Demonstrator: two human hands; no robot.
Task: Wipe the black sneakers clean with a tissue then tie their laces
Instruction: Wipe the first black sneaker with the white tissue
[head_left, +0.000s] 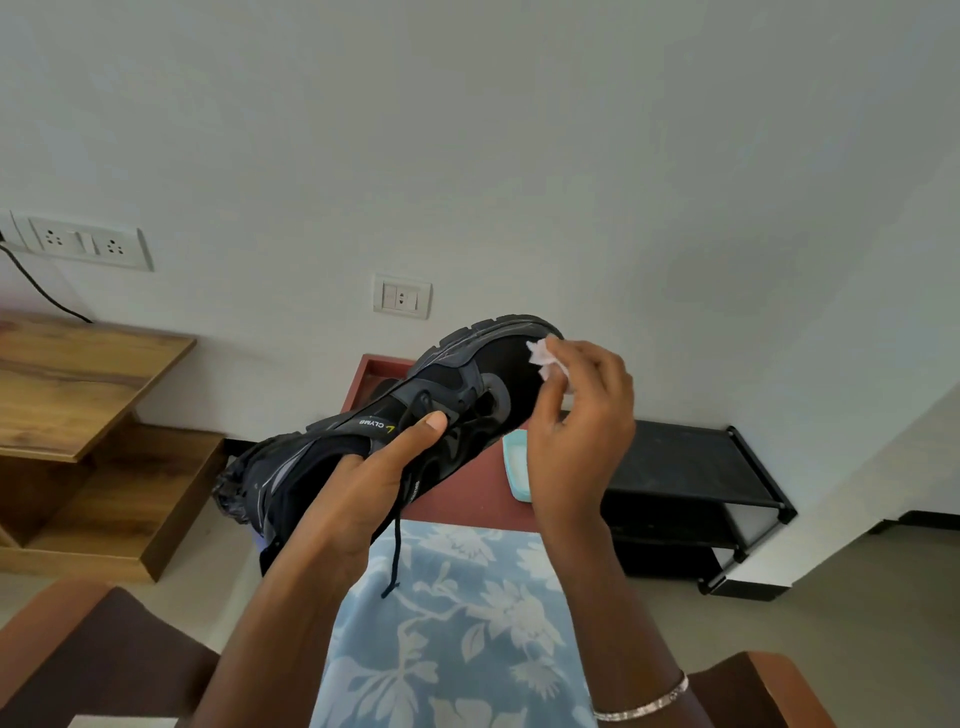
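Your left hand (363, 483) grips black sneaker (395, 415) mid-air, fingers inside opening, thumb pressed on laces. Sneaker tilted, toe up toward wall, heel low at left. Loose lace (396, 551) dangles over floral cloth (457, 623). Your right hand (576, 436) pinches crumpled tissue (545, 361) against toe area. Light blue box (515, 467) sits on red table (467, 499) behind your right hand. Bracelet (644, 704) on right wrist. Black rack (691, 467) against wall at right.

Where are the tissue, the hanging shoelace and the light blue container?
tissue (543, 358), head view, crumpled white edge.
shoelace (395, 551), head view, middle of the hanging strand.
light blue container (513, 470), head view, left rim.
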